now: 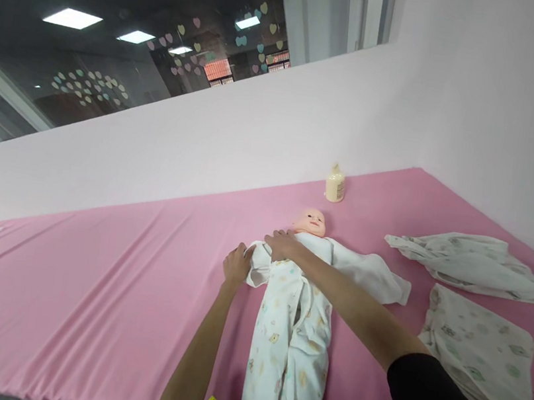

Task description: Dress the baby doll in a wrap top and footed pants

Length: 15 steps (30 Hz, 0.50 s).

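A baby doll (311, 222) lies on its back, dressed in a white long-sleeved top (361, 271) and white printed trousers (289, 350). My left hand (237, 264) is closed on the open end of the sleeve on the left, which is bunched up short. At the shoulder of that same sleeve, my right hand (281, 245) grips the white cloth with bent fingers, just below the doll's head. The other sleeve stretches out flat to the right. Whatever part of the doll's arm is inside the left sleeve is hidden by the cloth and my hands.
Pink sheeting (131, 300) covers the table, wrinkled at the left. A cream pump bottle (335, 186) stands behind the doll's head near the white wall (205, 144). On the right lie a crumpled white garment (473, 263) and a folded printed cloth (485, 349).
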### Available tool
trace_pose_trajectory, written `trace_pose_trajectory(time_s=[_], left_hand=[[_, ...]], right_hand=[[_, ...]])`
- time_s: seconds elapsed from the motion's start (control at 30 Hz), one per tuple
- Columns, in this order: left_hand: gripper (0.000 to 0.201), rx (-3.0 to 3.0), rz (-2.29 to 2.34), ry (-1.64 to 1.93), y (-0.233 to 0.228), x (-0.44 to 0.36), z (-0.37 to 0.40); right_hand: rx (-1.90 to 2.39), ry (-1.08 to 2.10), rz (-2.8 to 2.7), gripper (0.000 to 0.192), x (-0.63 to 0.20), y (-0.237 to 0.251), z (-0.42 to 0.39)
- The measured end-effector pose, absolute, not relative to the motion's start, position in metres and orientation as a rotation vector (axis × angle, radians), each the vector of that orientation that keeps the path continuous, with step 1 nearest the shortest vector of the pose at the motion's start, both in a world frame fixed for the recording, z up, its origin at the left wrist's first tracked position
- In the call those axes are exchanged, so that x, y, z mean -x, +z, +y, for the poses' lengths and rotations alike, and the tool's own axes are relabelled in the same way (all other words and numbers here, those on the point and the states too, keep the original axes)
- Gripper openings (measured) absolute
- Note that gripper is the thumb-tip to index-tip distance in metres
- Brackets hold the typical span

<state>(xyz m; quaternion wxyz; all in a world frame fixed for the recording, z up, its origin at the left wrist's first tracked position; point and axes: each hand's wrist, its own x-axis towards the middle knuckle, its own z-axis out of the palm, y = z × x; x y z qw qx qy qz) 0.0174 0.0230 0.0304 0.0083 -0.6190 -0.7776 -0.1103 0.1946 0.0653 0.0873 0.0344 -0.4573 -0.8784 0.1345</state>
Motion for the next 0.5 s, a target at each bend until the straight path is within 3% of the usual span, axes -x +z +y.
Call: trace_pose_trajectory(time_s=[0.2, 0.5], left_hand=[[0.045, 1.902, -2.541, -0.206, 0.024, -0.001, 0.023], [0.024, 1.984, -2.527, -0.172, 0.019, -0.005, 0.027]], right_hand=[[1.347, 0.313, -2.662, 0.056, -0.233, 0.107, 0.057], [1.363, 0.179, -2.587, 0.054, -0.253, 0.109, 0.046]])
